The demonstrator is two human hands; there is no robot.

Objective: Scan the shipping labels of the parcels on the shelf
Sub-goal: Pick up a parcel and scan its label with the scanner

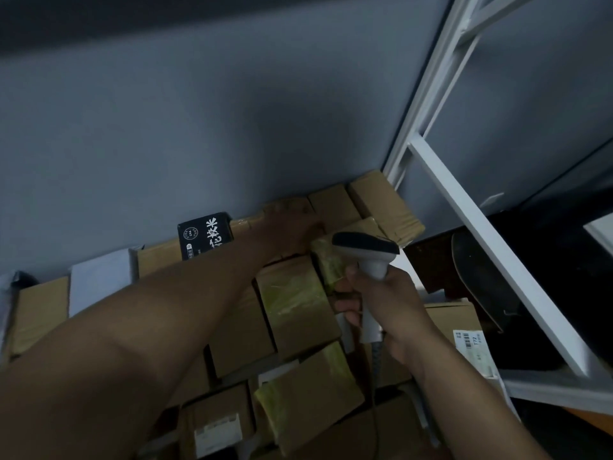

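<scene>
Parcels, mostly brown cardboard boxes sealed with glossy yellowish tape, lie packed edge to edge on the shelf beneath me, reaching back to the grey wall. My right hand is wrapped around the smooth pale handle of the scanner, whose dark head points toward the boxes at the back. My left hand reaches to the rear row and rests on a parcel there; its fingers are blurred, so I cannot tell whether they grasp the box or merely press it. Few labels face up: one white label shows on a near box and another at the right. I judge the main risk to be a missed or doubled scan, since dim light and reflective tape could confuse the reader, and tilting a rear box may dislodge its neighbours. A black printed carton stands at the wall; a white metal frame rises to the right.
</scene>
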